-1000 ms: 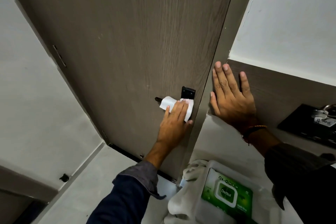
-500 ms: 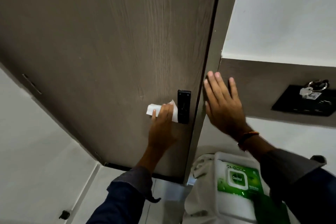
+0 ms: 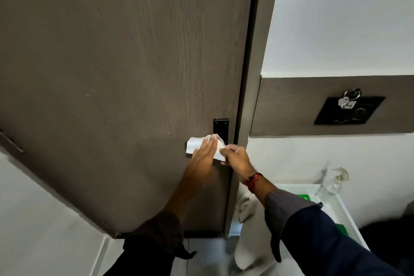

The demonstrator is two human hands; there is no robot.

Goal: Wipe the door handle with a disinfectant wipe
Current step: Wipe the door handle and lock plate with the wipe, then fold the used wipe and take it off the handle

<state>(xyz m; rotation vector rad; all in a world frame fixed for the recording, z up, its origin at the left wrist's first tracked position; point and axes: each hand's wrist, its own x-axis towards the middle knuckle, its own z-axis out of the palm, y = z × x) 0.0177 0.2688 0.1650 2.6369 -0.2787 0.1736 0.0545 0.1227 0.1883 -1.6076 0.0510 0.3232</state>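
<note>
A white disinfectant wipe (image 3: 195, 144) is draped over the black door handle (image 3: 186, 144), which juts left from a black lock plate (image 3: 220, 124) on the brown door (image 3: 125, 74). Only the handle's left tip shows past the wipe. My left hand (image 3: 201, 161) lies over the wipe with fingers together, pressing it onto the handle. My right hand (image 3: 235, 157) pinches the wipe's right corner beside the lock plate.
The door frame (image 3: 248, 96) runs just right of the lock. A black wall panel with keys (image 3: 348, 108) hangs at the right. Below it a white tray (image 3: 340, 206) holds a green wipes pack (image 3: 303, 197), a clear bottle (image 3: 336, 182) and a white cloth (image 3: 246, 208).
My right hand left the wall by the door frame and came down to the wipe's right corner. My left hand stayed on the wipe. The view turned to the right.
</note>
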